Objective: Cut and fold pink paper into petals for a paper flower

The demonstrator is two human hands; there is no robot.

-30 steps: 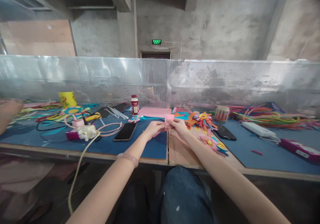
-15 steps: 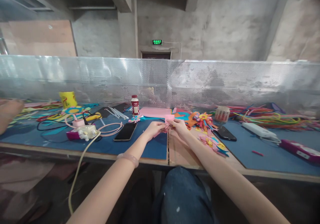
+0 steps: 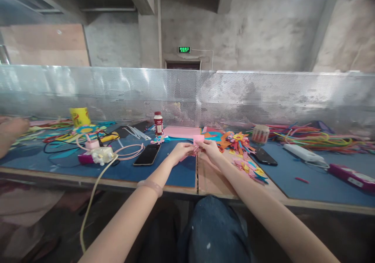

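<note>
A small pink piece of paper or foam sheet [image 3: 199, 138] is held up between my two hands over the middle of the table. My left hand [image 3: 182, 152] pinches its lower left side, fingers closed. On the right side, my right hand [image 3: 211, 149] grips the same piece with thumb and fingertips. The fingertips hide part of its lower end. Just beyond lie larger pink sheets [image 3: 181, 132], and to the right sits a bunch of colourful paper flowers [image 3: 238, 140]. Cut petal pieces [image 3: 252, 170] are scattered beside my right forearm.
A dark red bottle [image 3: 158, 123] stands behind a phone [image 3: 147, 154]. Left of it are a power strip with cables [image 3: 101, 155] and a yellow container [image 3: 80, 117]. At right lie another phone [image 3: 265, 156], colourful strips [image 3: 310, 138] and a purple power strip [image 3: 351, 177]. Another person's hand [image 3: 11, 132] shows far left.
My hands stay nearly in place, with the pink piece shifting only slightly between the fingers. The other person's hand at far left has moved a little.
</note>
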